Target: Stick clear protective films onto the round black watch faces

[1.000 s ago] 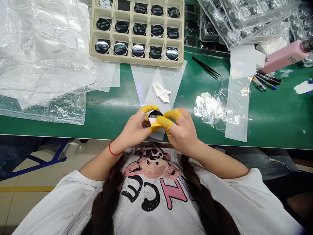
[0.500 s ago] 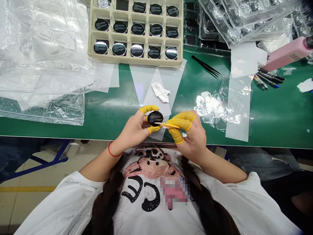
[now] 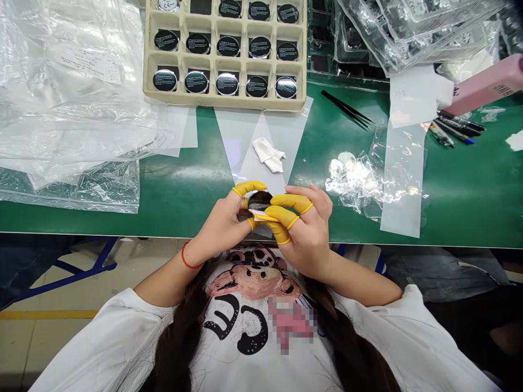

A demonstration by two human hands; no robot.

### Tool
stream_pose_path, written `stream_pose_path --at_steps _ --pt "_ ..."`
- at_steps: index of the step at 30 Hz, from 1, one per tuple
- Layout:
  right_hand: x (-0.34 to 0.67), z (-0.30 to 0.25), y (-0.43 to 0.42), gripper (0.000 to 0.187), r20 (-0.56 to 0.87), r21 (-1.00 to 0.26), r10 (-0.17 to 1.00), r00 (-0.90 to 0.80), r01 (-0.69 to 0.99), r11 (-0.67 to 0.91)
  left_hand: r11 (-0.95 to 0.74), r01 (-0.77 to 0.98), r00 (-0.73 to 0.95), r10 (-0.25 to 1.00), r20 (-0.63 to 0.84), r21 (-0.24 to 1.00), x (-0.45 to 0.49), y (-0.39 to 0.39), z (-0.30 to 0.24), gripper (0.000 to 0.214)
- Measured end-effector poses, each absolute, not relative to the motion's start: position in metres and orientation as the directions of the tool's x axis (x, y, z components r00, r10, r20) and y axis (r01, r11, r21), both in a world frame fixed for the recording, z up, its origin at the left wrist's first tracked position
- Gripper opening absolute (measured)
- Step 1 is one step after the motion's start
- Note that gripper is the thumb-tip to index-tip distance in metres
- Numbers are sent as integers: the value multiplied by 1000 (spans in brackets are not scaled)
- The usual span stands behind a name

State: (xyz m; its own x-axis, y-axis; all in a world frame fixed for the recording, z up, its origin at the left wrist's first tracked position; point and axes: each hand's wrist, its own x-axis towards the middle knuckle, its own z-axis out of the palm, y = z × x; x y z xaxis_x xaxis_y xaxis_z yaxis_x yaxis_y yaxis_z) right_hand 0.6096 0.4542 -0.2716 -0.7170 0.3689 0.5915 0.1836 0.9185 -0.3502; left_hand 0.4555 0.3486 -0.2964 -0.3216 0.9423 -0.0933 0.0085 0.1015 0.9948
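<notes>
Two hands are close together over the near edge of the green surface [image 3: 183, 204], just near a pulp tray [image 3: 224, 102] of round black discs. The left hand [image 3: 223, 223] clamps one disc [image 3: 260, 200] in yellow finger cots [image 3: 249, 188]; the right hand [image 3: 305, 237] pinches a pale film tab [image 3: 262, 216] at its near edge.

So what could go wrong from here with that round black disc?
The round black disc is pinched at its edge by the left hand, so it could slip and drop onto the green mat. The pale film tab in the right hand lies against the disc, so it might scuff the disc's face. The right hand's uncovered fingers are close by and could smudge that face.
</notes>
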Motion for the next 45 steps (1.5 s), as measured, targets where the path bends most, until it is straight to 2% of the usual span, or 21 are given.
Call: stream_pose_path --at_steps 8,13,16,18,20,22,24,26,28,30,32,34,35,38,39,42,45 --pt "594 -283 468 10 670 -299 329 -666 163 940 69 -1 -314 947 -66 998 455 349 -299 52" --pt "586 -284 479 12 675 -337 346 -651 145 930 80 -17 -288 954 -82 997 454 348 -300 54" --pt "585 -276 486 7 601 -473 387 -699 79 878 98 -61 -279 954 -111 993 454 349 -297 53" --pt "590 -273 497 10 499 -643 498 -710 82 762 135 -90 -264 952 -154 987 454 349 -293 51" --pt "600 -275 517 23 375 -803 650 -661 119 584 174 -116 -255 946 -199 978 455 349 -290 50" --pt "612 -283 543 33 258 -858 752 -606 214 467 194 -136 -252 941 -224 971 455 349 -288 53" --pt "622 -292 564 34 197 -767 788 -584 409 495 199 -141 -254 940 -229 970 456 349 -288 55" --pt "628 -295 571 31 230 -591 791 -568 564 577 175 -131 -259 944 -204 976 457 349 -289 55" --pt "625 -288 559 32 293 -532 744 -601 544 649 135 -99 -276 948 -158 986 458 349 -289 51" --pt "617 -275 535 32 246 -640 634 -733 369 674 106 -54 -283 952 -117 993 459 349 -289 51" --pt "603 -261 511 31 110 -795 462 -880 200 572 117 -19 -295 948 -117 993 457 347 -287 58" --pt "583 -247 504 37 18 -886 324 -946 135 443 153 -27 -322 934 -153 988 454 343 -285 72" --pt "569 -240 508 39 2 -900 301 -954 129 416 165 -48 -344 923 -172 985 451 341 -284 77" --pt "512 -214 552 26 55 -863 359 -932 136 487 155 -139 -394 898 -198 978 444 336 -285 75" --pt "488 -205 573 19 117 -837 403 -908 127 532 146 -160 -399 895 -199 976 442 334 -286 72" --pt "407 -182 635 19 346 -747 558 -754 138 650 149 -165 -375 905 -202 975 439 333 -288 62" --pt "331 -187 674 13 311 -682 658 -686 321 657 176 -146 -335 917 -216 974 439 334 -287 56"
